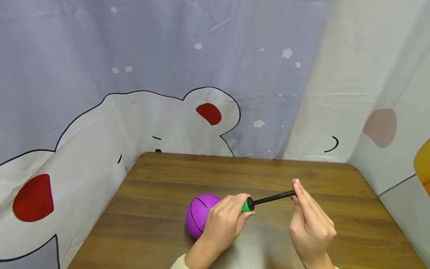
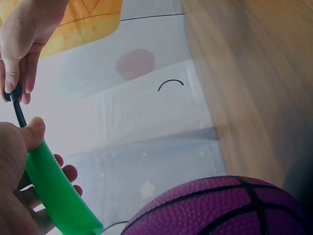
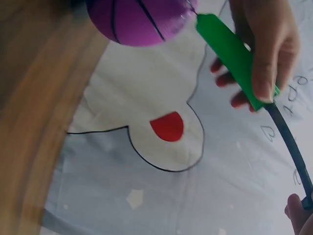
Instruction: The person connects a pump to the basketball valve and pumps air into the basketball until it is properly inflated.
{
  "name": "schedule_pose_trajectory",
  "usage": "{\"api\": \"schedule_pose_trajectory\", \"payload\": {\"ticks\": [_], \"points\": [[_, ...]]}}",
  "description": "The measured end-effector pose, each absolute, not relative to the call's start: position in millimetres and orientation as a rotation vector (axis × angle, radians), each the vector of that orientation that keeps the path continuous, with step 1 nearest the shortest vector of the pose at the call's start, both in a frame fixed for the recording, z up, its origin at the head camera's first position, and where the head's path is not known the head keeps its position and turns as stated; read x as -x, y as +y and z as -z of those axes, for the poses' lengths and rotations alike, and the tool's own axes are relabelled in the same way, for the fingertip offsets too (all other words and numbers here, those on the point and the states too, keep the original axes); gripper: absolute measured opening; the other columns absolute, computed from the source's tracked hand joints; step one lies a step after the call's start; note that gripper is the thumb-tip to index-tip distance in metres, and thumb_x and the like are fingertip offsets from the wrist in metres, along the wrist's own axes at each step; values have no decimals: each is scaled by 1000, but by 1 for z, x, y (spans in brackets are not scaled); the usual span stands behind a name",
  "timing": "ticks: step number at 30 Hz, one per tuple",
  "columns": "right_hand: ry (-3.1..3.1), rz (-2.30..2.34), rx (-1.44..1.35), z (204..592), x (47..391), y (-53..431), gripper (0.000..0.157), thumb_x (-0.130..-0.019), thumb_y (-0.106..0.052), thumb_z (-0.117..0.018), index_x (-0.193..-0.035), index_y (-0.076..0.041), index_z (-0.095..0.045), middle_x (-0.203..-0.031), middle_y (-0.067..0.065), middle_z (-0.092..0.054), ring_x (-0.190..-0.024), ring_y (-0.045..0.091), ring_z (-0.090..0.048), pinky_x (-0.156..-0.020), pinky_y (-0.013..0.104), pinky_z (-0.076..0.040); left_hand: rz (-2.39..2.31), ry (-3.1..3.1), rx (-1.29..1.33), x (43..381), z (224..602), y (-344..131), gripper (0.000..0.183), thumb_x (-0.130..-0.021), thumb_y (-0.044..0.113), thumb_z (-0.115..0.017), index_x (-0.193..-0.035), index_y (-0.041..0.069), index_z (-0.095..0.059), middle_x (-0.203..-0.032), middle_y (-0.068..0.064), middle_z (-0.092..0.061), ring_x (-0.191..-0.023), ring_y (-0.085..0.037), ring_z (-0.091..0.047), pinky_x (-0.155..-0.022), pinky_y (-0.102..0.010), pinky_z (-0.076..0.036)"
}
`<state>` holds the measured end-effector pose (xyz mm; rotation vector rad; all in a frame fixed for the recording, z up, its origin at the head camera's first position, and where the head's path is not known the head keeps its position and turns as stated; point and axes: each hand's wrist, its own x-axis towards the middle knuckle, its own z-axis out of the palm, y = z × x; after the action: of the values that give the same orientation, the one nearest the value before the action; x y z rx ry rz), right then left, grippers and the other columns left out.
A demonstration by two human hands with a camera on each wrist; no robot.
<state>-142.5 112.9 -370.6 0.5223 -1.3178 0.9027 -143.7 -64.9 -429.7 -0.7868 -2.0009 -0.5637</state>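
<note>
A purple ball (image 1: 199, 215) with black lines sits on the table beside my left hand (image 1: 222, 223). That hand grips the green barrel of a hand pump (image 2: 61, 193), its thumb near the rod end. The pump's black rod is drawn well out to the right. At its far end my right hand (image 1: 313, 228) pinches the black handle between thumb and fingers. In the right wrist view, a thin needle joins the green barrel to the ball (image 3: 139, 22). My left hand hides part of the ball in the head view.
The wooden table (image 1: 161, 179) reaches back to a curtain (image 1: 161, 48) printed with white cartoon shapes and red patches. Further curtain panels enclose the left and right sides of the table.
</note>
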Motion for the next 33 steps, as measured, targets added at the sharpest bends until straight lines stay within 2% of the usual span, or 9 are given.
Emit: {"api": "schedule_pose_trajectory", "payload": {"ticks": [8,15,19,26,33], "points": [[-1346,-896,-621,392,143,99,18,-94,-1,-68,-95,16,-73,-94,30,-73,-93,31,-76,-88,23,-57,521,-2002,778,145,429,-60,37,-103,37,-54,-118,5,-65,-104,-2,-72,-83,-12,-66,-75,-22,-58],[-1352,-917,-742,412,144,89,19,-95,2,-65,-96,20,-71,-96,34,-70,-97,34,-74,-91,27,-57,534,-1988,794,144,430,-56,35,-96,31,-66,-119,4,-66,-106,-3,-72,-87,-13,-68,-80,-22,-58],[-1357,-923,-794,418,143,86,20,-96,3,-63,-96,21,-70,-97,35,-70,-100,35,-73,-91,29,-57,539,-1984,795,143,429,-54,34,-97,30,-65,-119,4,-66,-106,-2,-72,-87,-13,-67,-80,-22,-58],[-1304,-866,-793,411,147,89,17,-95,5,-63,-95,19,-71,-95,33,-71,-96,35,-74,-90,29,-58,538,-1976,828,143,428,-54,33,-100,32,-60,-119,5,-65,-105,-1,-72,-84,-10,-67,-77,-18,-57],[-1266,-855,-690,391,147,104,17,-95,2,-65,-93,17,-72,-92,34,-71,-95,34,-75,-89,29,-59,526,-1977,831,145,430,-60,34,-98,33,-62,-119,6,-65,-103,0,-71,-82,-11,-67,-74,-19,-58]]}}
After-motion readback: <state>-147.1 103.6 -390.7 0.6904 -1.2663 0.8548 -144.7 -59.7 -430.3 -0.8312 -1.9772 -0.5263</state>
